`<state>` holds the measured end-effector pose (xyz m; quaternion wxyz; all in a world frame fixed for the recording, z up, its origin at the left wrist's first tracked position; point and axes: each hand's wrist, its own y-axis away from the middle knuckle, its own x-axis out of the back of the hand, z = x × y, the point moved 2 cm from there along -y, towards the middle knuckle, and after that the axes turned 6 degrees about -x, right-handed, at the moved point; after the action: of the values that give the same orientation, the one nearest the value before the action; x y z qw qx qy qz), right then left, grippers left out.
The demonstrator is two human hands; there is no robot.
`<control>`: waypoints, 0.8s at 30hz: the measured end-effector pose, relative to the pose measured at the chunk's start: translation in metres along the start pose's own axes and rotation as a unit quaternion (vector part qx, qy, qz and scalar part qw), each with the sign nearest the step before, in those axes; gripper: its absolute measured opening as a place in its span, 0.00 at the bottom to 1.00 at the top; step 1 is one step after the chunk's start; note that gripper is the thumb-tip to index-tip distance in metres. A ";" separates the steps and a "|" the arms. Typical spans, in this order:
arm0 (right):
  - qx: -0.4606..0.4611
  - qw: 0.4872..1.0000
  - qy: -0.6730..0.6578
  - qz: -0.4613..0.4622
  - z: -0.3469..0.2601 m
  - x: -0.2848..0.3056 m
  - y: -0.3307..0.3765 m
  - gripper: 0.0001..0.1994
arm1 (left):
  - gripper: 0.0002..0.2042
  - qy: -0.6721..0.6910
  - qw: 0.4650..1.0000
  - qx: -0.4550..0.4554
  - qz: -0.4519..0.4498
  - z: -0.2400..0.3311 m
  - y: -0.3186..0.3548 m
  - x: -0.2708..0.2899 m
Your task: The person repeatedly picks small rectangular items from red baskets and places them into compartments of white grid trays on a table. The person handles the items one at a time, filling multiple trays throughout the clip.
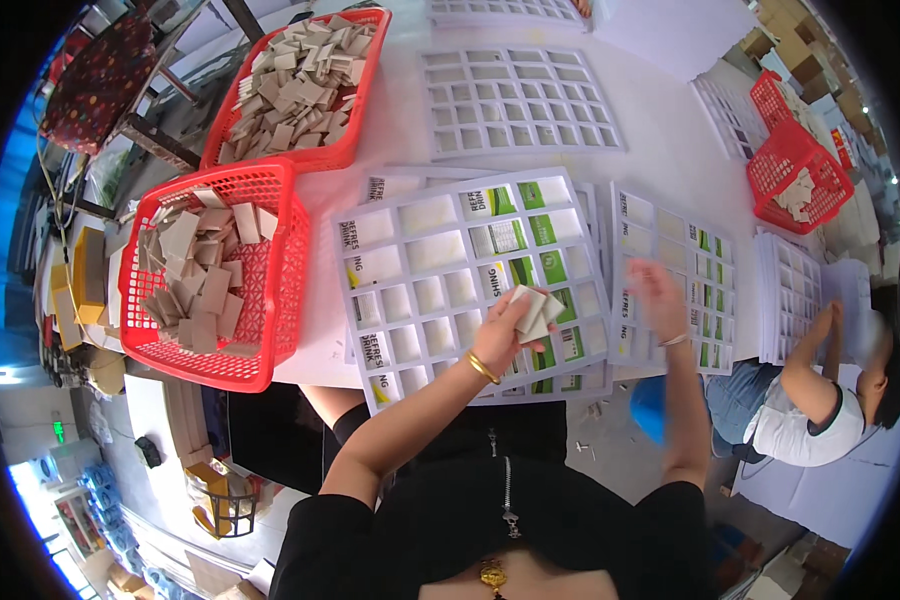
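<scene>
Two bare hands are at work over a white counter [395,110]. The left hand [508,338] is over the near right part of the big tray [432,250]. Its fingers pinch a few flat, pale chips [536,314], and the chips fan out a little. A gold bangle [483,368] sits on the left wrist. The right hand [658,295] is up over the side tray [642,240], and it looks blurry. Its fingers look bent, but I cannot tell if they are pressed together or if they hold a thing

The big tray is white and has many little square holes in rows. It lies a bit turned, on top of more trays whose edges poke out. Green, white, black and yellow print shows in some of the holes. The side tray is just to the right and has the same kind of print. A far tray [515,100] lies past the big tray, with pale holes

On the left are two red baskets. The near basket [200,370] has a heap of loose chips inside, and the far basket [345,150] is piled up higher with them. On the right side is a small red basket [800,170] with pale bits in it. Close to it, a person [805,420] in a white top sits with arms out by a stack of trays [795,280]
</scene>
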<state>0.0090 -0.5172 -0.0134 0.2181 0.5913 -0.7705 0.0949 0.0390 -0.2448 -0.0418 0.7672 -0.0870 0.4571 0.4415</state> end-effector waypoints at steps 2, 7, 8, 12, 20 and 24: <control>0.035 0.992 0.000 -0.119 -0.051 -0.066 0.013 0.14 | 0.16 0.001 1.000 -0.026 0.005 0.011 0.010 0.010; 0.027 0.966 -0.021 -0.258 -0.088 -0.150 0.013 0.12 | 0.15 -0.001 0.993 -0.059 0.099 0.036 0.038 0.030; 0.024 0.966 -0.020 -0.258 -0.093 -0.158 0.012 0.10 | 0.16 0.004 0.992 -0.060 0.108 0.043 0.045 0.034; -0.036 0.955 -0.207 -0.207 -0.074 -0.181 -0.007 0.09 | 0.16 0.036 0.986 -0.083 0.138 0.075 0.068 0.053; 0.122 0.975 0.052 -0.180 -0.080 -0.197 -0.031 0.08 | 0.11 -0.188 0.954 -0.098 0.210 0.116 0.089 0.104; 0.154 0.953 0.105 -0.239 -0.079 -0.207 -0.038 0.07 | 0.10 -0.408 0.889 -0.114 0.171 0.122 0.082 0.112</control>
<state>0.1053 -0.3159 -0.0400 0.2204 0.7713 -0.5556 0.2186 0.0747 -0.0642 -0.0378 0.7835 0.0940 0.0579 0.6115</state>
